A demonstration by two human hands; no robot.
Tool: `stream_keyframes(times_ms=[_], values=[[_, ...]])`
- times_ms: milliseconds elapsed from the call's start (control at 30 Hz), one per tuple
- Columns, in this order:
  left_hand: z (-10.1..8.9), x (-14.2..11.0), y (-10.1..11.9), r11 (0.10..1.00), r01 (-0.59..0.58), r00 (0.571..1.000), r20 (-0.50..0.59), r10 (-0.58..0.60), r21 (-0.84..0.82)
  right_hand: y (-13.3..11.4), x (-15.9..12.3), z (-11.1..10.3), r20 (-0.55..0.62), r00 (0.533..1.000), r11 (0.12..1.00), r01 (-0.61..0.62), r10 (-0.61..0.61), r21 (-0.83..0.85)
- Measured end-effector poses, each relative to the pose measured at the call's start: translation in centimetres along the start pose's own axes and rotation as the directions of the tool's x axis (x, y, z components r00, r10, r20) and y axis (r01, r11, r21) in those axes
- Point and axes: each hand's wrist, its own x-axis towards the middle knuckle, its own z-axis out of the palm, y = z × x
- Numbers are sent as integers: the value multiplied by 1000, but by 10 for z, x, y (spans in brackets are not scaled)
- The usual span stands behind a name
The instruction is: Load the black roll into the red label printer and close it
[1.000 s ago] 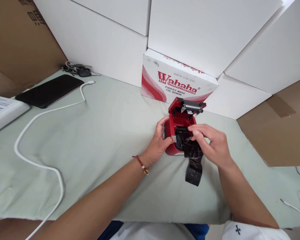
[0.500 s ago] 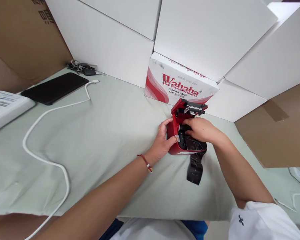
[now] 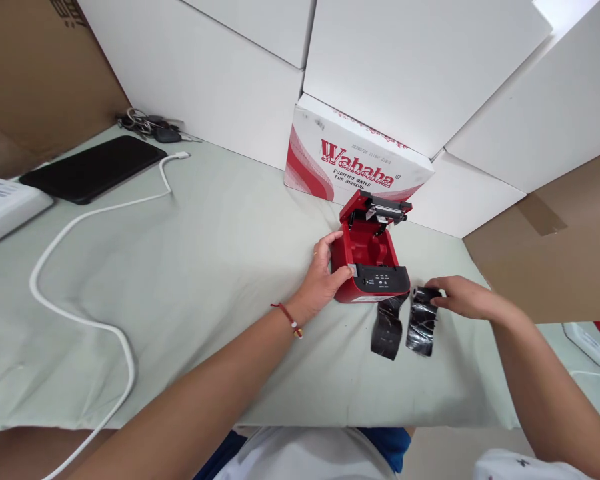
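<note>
A small red label printer [image 3: 341, 283] with a black front panel stands on the cloth, its lid [image 3: 380, 208] raised and the red inside exposed. My left hand [image 3: 323, 277] grips its left side, thumb at the front corner. To the right of the printer, my right hand [image 3: 457, 297] pinches the upper end of a black ribbon roll [image 3: 425, 297], from which a shiny black strip [image 3: 421, 332] hangs down. Another black strip [image 3: 387, 333] lies in front of the printer, its upper end reaching the printer's lower edge.
A Wahaha carton [image 3: 360, 160] stands behind the printer against white boxes [image 3: 405, 67]. On the left are a black phone [image 3: 95, 168], keys [image 3: 155, 127], a white device [image 3: 7, 210] and a white cable [image 3: 80, 312]. A brown cardboard box [image 3: 550, 247] stands at right.
My right hand has come out of the printer and moved right, carrying the black ribbon roll. The printer's inside is now uncovered. My left hand keeps its hold; the view has shifted slightly.
</note>
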Motion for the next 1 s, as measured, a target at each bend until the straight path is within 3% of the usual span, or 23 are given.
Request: stream_keyframes(times_ms=[167,333,433,533,667,733,867,1000], values=[[0,0,5,997,53,998,-20,-54,-51,-30,8,48,-197,980,995,47,-28,91],[-1,-1,11,994,80,997,-2,-80,-78,-56,10,73,-214,965,970,185,-149,158],[-2,-1,12,995,73,997,5,-72,-71,-59,-6,55,-148,969,958,224,-199,180],[-3,-2,11,994,79,997,12,-78,-77,-63,-37,10,-47,958,909,284,-284,304],[-1,0,11,992,88,996,5,-88,-87,-88,-51,-39,-234,921,874,375,-313,309],[0,0,11,990,92,996,2,-92,-105,-106,-34,-44,-297,899,883,397,-321,248],[-1,0,10,991,83,997,7,-82,-104,-141,24,-32,-268,910,924,360,-317,130],[-2,0,5,999,23,1000,7,-23,-43,-165,64,-25,-88,942,946,322,-325,-49]])
